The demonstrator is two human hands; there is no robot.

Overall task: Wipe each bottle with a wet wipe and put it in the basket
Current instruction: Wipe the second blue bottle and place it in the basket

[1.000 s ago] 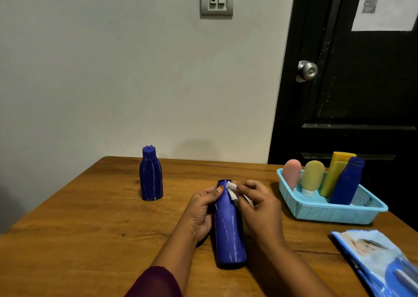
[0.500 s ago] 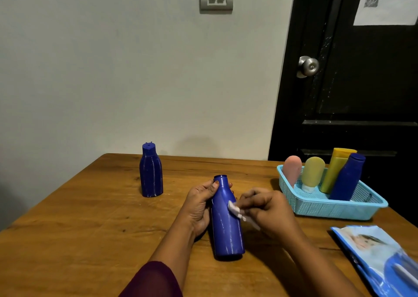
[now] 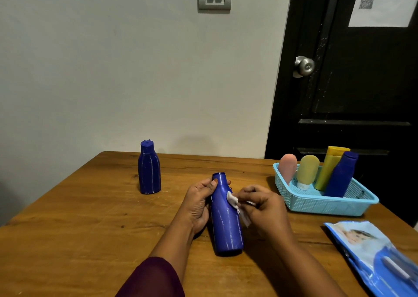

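My left fingers (image 3: 211,183) curl round the bottle (image 3: 227,228); my right fingers (image 3: 245,191) pinch the wet wipe (image 3: 233,200) against it. I should press firmly, turning the bottle between strokes.

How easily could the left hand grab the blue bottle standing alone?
Probably not yet: the left hand grips the tall uncapped blue plastic bottle. Otherwise only wooden table lies between it and the squat capped blue plastic bottle.

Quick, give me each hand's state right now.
Left hand: holding the tall blue bottle.
Right hand: pinching the wet wipe against the bottle.
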